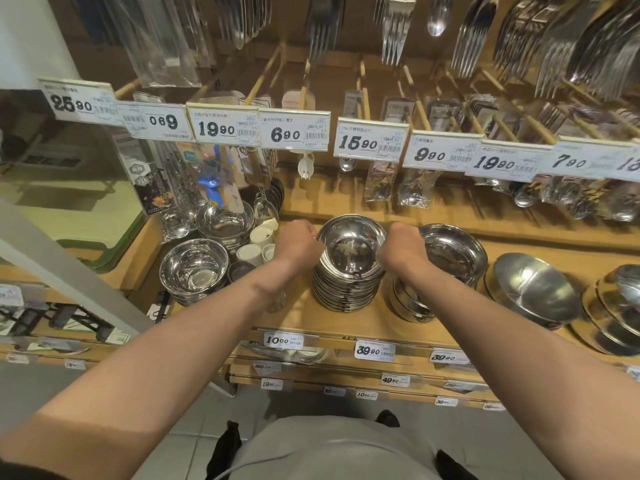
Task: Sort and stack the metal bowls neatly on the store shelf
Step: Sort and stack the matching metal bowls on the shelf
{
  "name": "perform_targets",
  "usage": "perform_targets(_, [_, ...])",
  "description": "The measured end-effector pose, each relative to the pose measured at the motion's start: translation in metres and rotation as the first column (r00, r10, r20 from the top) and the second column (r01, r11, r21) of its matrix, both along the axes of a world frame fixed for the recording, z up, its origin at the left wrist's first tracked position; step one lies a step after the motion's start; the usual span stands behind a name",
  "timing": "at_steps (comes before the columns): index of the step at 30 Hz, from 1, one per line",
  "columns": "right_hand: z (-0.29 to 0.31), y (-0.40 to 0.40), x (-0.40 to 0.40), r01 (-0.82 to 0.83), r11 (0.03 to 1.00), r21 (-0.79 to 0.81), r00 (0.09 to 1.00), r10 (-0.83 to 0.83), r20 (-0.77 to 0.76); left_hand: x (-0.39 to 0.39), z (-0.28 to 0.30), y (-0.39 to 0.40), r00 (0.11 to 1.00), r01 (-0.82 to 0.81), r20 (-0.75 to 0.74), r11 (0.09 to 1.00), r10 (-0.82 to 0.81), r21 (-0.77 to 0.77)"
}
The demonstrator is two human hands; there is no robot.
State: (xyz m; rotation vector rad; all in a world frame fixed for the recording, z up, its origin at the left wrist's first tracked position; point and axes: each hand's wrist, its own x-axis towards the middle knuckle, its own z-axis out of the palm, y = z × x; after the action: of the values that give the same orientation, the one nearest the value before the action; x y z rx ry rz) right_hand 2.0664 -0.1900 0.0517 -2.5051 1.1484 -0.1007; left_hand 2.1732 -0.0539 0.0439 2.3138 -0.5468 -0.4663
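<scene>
The stack of metal bowls (pixel 348 271) stood at the centre of the wooden shelf (pixel 311 313), its top bowl (pixel 351 244) open upward and mirror-bright. I saw my left hand (pixel 298 245) at the 9 o'clock side of that top bowl and my right hand (pixel 401 247) at its 3 o'clock side, both with fingers curled down over the rim, gripping it; the fingertips themselves were hidden behind the knuckles, so how deep they reached I could not tell.

At 3 o'clock from the stack, just beside my right hand, a second pile of deeper bowls (pixel 450 254) rose, and further along at 3 o'clock a tilted bowl (pixel 533 292) leaned on another pile. At 9 o'clock a wide bowl stack (pixel 194 270) sat near the shelf's left end, with small white cups (pixel 258 244) between it and my left hand. At 10 o'clock shallow steel dishes (pixel 225 223) lay stacked.

Toward 12 o'clock a row of price tags (pixel 294 131) ran across, with packaged spoons (pixel 414 188) hanging below them and forks (pixel 394 26) hanging above.
</scene>
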Motion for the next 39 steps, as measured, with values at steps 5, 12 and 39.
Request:
perform_targets(5, [-0.002, -0.001, 0.002, -0.051, 0.999, 0.010, 0.996, 0.051, -0.071, 0.002, -0.002, -0.002, 0.999, -0.036, -0.023, 0.999, 0.036, -0.012])
perform_targets(12, [0.000, 0.000, 0.003, -0.110, 0.992, -0.059, 0.982, 0.099, -0.160, 0.005, 0.000, -0.008, 0.996, -0.084, -0.036, 0.996, 0.084, -0.006])
perform_targets(39, [-0.024, 0.014, -0.001, 0.133, 0.966, 0.223, 0.991, -0.131, -0.022, 0.001, 0.000, 0.004, 0.964, -0.012, -0.265, 0.998, -0.004, -0.059])
